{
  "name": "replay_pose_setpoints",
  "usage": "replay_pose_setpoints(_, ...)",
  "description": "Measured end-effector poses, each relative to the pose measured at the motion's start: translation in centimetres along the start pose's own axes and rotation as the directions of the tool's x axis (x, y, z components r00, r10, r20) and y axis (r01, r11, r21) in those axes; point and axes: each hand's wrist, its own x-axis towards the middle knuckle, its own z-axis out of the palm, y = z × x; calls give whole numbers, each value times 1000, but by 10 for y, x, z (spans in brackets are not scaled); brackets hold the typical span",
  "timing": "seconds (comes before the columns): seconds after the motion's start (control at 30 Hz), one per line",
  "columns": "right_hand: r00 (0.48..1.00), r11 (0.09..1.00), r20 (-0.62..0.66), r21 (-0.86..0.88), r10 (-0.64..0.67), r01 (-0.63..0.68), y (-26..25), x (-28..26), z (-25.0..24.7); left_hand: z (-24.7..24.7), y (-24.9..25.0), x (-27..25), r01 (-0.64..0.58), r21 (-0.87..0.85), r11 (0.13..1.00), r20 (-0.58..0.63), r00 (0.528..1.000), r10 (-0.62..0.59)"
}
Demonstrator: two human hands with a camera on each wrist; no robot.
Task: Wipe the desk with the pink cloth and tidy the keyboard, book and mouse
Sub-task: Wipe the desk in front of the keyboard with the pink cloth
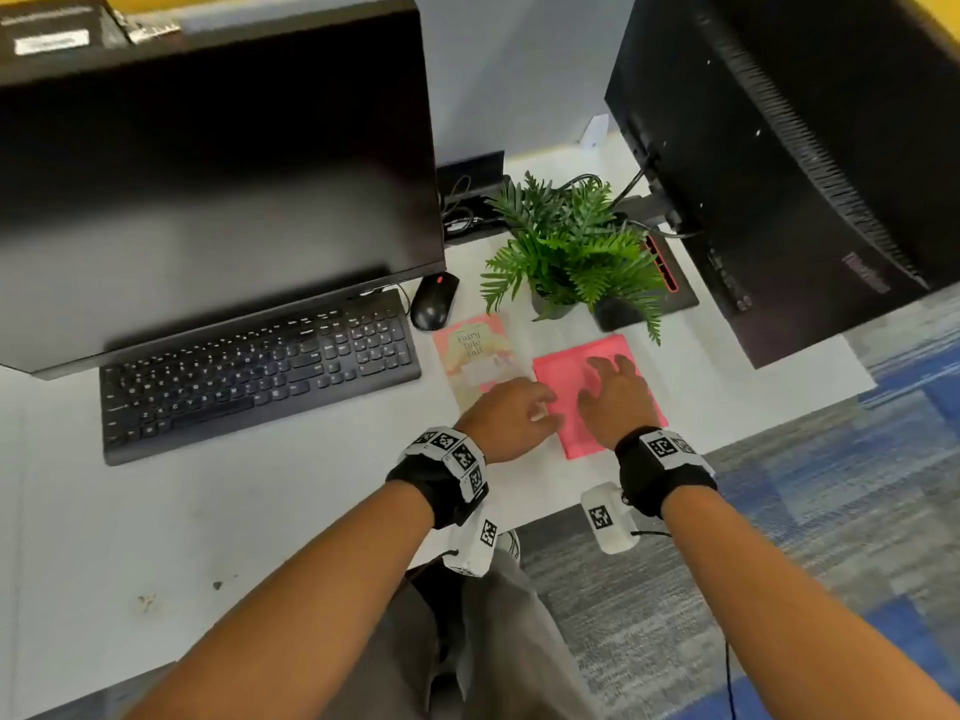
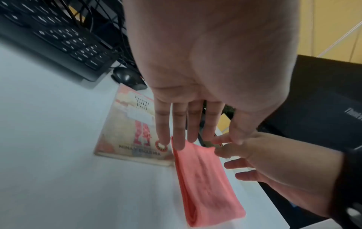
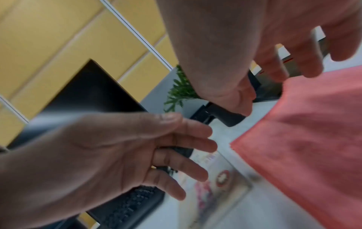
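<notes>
Partly hidden, the book (image 1: pixel 475 356) lies under the left hand (image 1: pixel 511 415). Both grips are open (fingers loose); the right hand (image 1: pixel 615 394) hovers over the pink cloth (image 1: pixel 571 379) on the surface (image 1: pixel 260 511).

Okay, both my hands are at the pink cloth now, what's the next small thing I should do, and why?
Probably close the right hand on the folded pink cloth and lift it. It lies flat near the desk edge, both hands look open and neither has a grip yet. The left hand is only at its edge beside the book.
</notes>
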Motion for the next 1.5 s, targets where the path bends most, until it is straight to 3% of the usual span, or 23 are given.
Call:
replay_pose_setpoints(0.13,976,979,180,-180,124,-92,5,6,1,15,3,14,34,61,998,63,997,-38)
replay_pose_setpoints(0.2,968,972,203,-211,146,-102,5,6,6,21,2,20,25,52,998,78,997,-29)
replay_pose_setpoints(0.97,972,948,50,-237,230,-212,-1,6,32,39,-7,33,45,121,992,133,989,-62)
replay_pose_setpoints(1.13,974,977,127,-122,188,-173,-1,5,33,40,-7,31,31,99,995,132,990,-44)
replay_pose_setpoints(1.33,957,975,189,-61,222,-214,-6,0,25,42,-10,28,23,72,997,95,995,-30)
replay_pose_setpoints(1.5,966,981,203,81,158,-177,-18,-16,10,31,-7,17,84,-3,996,-26,996,-84)
